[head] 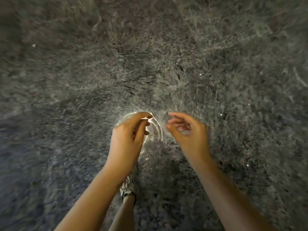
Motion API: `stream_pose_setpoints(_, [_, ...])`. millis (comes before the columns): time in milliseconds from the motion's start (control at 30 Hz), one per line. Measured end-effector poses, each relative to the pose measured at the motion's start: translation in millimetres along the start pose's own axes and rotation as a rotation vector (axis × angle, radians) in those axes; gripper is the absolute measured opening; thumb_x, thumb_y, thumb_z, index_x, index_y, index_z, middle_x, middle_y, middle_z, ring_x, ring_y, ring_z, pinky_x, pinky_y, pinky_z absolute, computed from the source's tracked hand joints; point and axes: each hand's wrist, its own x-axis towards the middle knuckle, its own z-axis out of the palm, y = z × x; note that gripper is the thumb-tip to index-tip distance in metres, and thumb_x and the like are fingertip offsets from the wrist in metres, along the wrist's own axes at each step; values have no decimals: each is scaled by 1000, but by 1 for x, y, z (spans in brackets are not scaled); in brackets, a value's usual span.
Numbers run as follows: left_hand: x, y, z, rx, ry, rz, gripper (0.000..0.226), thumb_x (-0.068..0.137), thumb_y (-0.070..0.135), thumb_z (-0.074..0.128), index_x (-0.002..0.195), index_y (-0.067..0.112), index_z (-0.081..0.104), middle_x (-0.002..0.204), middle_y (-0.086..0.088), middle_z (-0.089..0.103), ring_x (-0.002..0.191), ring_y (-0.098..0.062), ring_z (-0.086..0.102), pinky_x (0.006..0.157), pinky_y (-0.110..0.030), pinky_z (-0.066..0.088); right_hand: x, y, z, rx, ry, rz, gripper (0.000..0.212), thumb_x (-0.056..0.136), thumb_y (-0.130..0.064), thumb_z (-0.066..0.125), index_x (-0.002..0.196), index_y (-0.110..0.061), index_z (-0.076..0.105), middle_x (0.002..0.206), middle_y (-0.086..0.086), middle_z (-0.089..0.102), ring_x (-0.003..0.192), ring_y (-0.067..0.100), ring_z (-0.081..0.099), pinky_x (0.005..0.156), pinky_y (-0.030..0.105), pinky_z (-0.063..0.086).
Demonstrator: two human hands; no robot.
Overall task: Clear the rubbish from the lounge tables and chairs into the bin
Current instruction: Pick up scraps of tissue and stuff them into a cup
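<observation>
1. In the lower middle of the frame, a clear plastic cup (155,129) shows as bright rings against the shaggy grey rug (216,64). It is seen from above, mouth up.
2. The left hand (128,135) is curled over the cup's left side, with thumb and forefinger pinched together at the far rim. It appears to grip the cup there. Blur hides whether a small scrap is also caught between the fingertips.
3. The right hand (188,132) hangs just right of the cup, apart from it. Its fingers are loosely bent and it holds nothing.
4. A shoe (128,185) shows below the left wrist, near the bottom of the frame.
5. A pale speck (33,45) lies on the rug at the upper left, well apart from the hands. It is too small to name.
6. Step in hand, as I judge it: one piece of rubbish, the cup, is being gathered for the bin. No bin, table or chair is in view.
7. The next move calls for a firm hold on the thin rim, which may flex or slip. The cup should stay upright in case any liquid is left inside, which I cannot tell. The free right hand could steady it from below or take more rubbish on the way to the bin.
</observation>
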Motion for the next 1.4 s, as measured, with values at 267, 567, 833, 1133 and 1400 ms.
stream_pose_setpoints(267, [114, -89, -66, 62, -6, -53, 17, 93, 16, 49, 94, 25, 62, 75, 17, 63, 72, 5, 63, 64, -13, 49, 109, 58, 87, -295, 66, 93, 33, 77, -11, 72, 108, -20, 62, 99, -4, 63, 90, 11, 59, 82, 26, 49])
stream_pose_setpoints(567, [183, -207, -43, 12, -84, -108, 16, 92, 21, 47, 95, 29, 61, 79, 13, 66, 70, 2, 64, 66, -18, 51, 173, 207, 146, -617, -130, 152, 47, 72, -13, 77, 115, -18, 60, 112, -1, 60, 98, 11, 54, 80, 19, 37])
stream_pose_setpoints(833, [218, -344, 30, 36, -119, -100, 17, 92, 22, 48, 96, 33, 60, 80, 12, 68, 70, 1, 64, 66, -23, 52, 220, 354, 187, -858, -364, 53, 58, 69, -13, 79, 123, -17, 56, 123, 2, 57, 114, 22, 52, 97, 31, 37])
stream_pose_setpoints(1133, [211, -389, 68, 50, -146, -170, 18, 93, 25, 47, 99, 28, 63, 79, 8, 68, 70, -1, 64, 65, -25, 54, 227, 398, 190, -1046, -250, 38, 17, 67, -14, 79, 77, -15, 65, 95, 1, 60, 97, 26, 53, 75, 28, 15])
stream_pose_setpoints(1400, [194, -349, 42, 35, -113, -206, 17, 95, 24, 48, 101, 28, 63, 78, 7, 68, 71, -1, 64, 65, -27, 53, 204, 377, 170, -1109, -470, 266, 68, 62, -32, 83, 121, -19, 51, 120, 2, 49, 111, 25, 47, 93, 42, 40])
